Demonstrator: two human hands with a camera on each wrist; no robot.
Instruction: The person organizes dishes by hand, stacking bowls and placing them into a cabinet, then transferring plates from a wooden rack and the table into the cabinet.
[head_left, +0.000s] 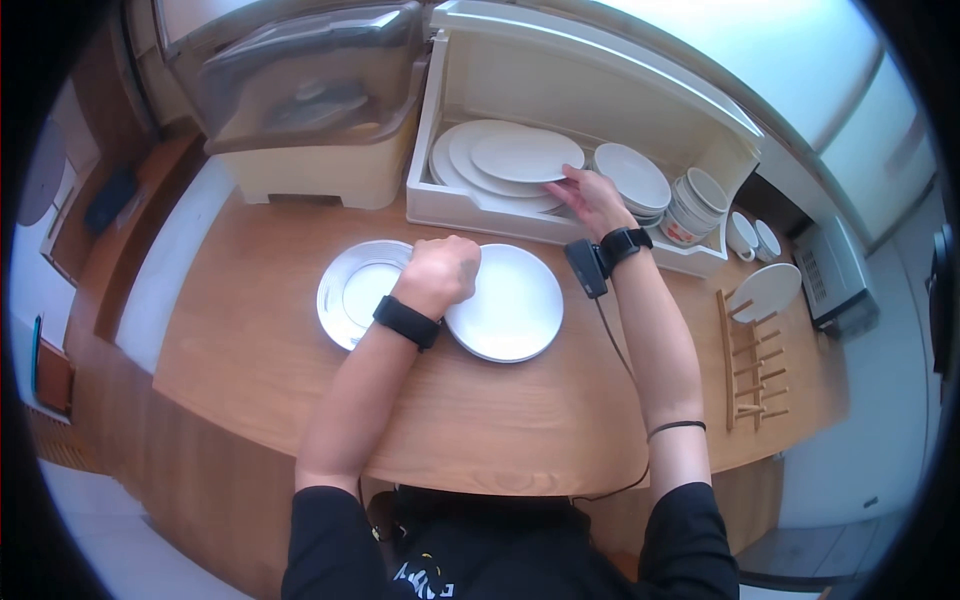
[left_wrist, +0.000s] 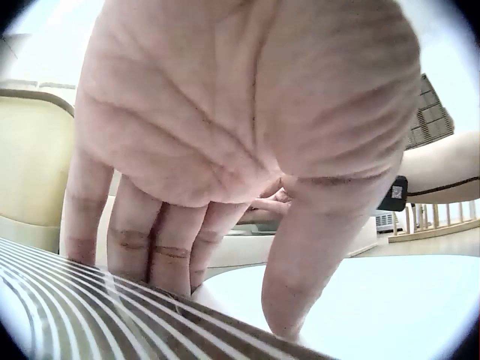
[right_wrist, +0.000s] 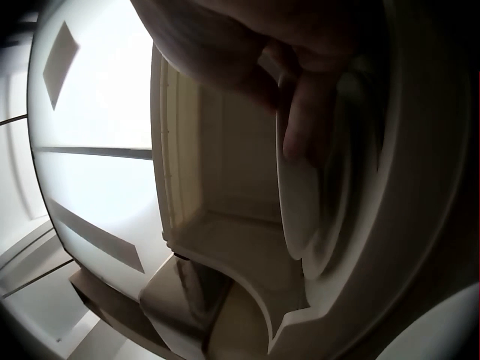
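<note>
plate (head_left: 522, 153) pinched at its rim by the right fingers (head_left: 574, 178)

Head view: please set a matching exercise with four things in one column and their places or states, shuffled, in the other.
Things
1. Right hand
2. Left hand
3. Wooden rack
4. Covered container

Places or states
A. Under a see-through lid, left of the open white bin
B. Pinching the rim of a white plate
C. Near the table's right end, below the appliance's left side in view
D. Over where two tabletop plates meet

Right pairs: 1-B, 2-D, 3-C, 4-A
</note>
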